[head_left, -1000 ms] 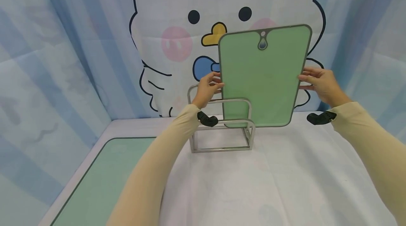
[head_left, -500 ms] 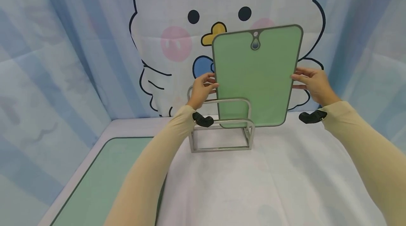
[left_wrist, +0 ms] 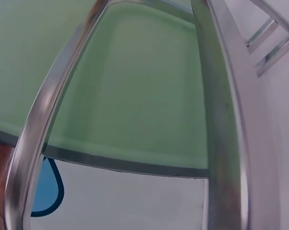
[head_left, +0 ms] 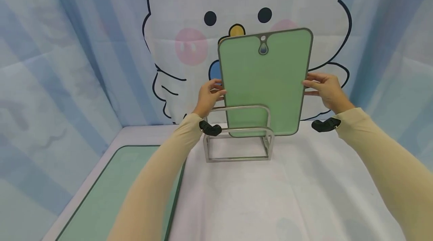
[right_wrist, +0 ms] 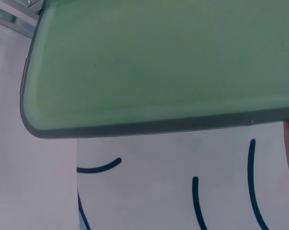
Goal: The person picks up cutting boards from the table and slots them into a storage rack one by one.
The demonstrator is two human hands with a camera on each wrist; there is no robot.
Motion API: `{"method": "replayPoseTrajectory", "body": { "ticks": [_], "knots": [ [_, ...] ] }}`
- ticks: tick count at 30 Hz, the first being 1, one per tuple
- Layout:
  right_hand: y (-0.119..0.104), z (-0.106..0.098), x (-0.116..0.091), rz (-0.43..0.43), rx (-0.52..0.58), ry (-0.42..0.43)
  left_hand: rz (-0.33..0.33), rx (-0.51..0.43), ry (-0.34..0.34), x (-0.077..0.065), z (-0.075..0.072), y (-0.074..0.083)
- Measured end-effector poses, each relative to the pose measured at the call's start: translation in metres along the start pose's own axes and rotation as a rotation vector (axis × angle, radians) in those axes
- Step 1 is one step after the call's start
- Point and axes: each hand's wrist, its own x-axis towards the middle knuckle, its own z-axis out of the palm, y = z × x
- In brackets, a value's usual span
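A green cutting board (head_left: 267,83) with a dark grey rim and a hanging hole at its top stands nearly upright, slightly tilted. My left hand (head_left: 208,96) pinches its left edge between thumb and fingers, and my right hand (head_left: 326,88) pinches the right edge. The board's lower left part is behind the front rails of a metal rack (head_left: 238,157), while its right part sticks out past the rack. Metal bars (left_wrist: 43,110) cross in front of the board in the left wrist view. Whether its bottom edge touches anything cannot be told.
A larger green board (head_left: 111,184) with a dark rim lies flat on the white-covered table (head_left: 270,203) at the left, partly hidden by my left sleeve. Behind the table hangs a curtain (head_left: 189,8) with a cartoon print.
Both hands have moved left with the cutting board, bringing more of it behind the rack's rails. The rack has stayed in place on the table.
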Motion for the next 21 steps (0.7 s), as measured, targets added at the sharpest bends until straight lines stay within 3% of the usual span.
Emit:
{"method": "replayPoseTrajectory", "body": {
  "ticks": [12,21],
  "knots": [
    [0.002,0.022,0.006,-0.014,-0.019,-0.01,-0.005,-0.008,0.036,-0.005,-0.021,-0.003],
    [0.005,0.031,0.009,-0.022,-0.025,-0.027,0.003,0.036,0.05,-0.01,-0.03,-0.001]
  ]
}}
